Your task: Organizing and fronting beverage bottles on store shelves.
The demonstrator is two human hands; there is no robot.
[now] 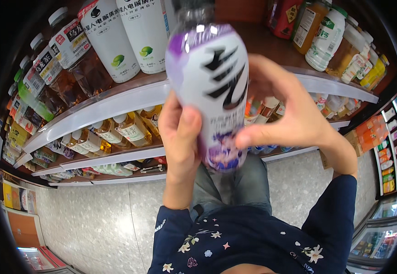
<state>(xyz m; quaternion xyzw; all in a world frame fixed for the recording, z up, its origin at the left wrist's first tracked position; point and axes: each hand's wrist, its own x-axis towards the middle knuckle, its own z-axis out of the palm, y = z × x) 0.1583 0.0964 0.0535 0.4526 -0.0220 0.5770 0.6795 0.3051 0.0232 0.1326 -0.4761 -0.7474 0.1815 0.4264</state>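
Observation:
A large plastic drink bottle [215,75] with a white and purple label stands upright close in front of the camera, its dark cap at the top edge of the view. My left hand [181,133] grips its lower left side, thumb on the label. My right hand [284,106] is at the bottle's right side with thumb and fingers spread apart; the thumb tip lies at the lower label, and whether it touches cannot be told. Behind the bottle, two tall white drink bottles [145,37] stand on the upper shelf.
Dark tea bottles [89,65] line the upper shelf at left, a white bottle with a green cap [327,39] and juice bottles at right. The shelf's pale front edge [116,102] curves across. Amber drink bottles [133,130] fill the shelf below. Glass-fronted coolers [380,239] stand lower right.

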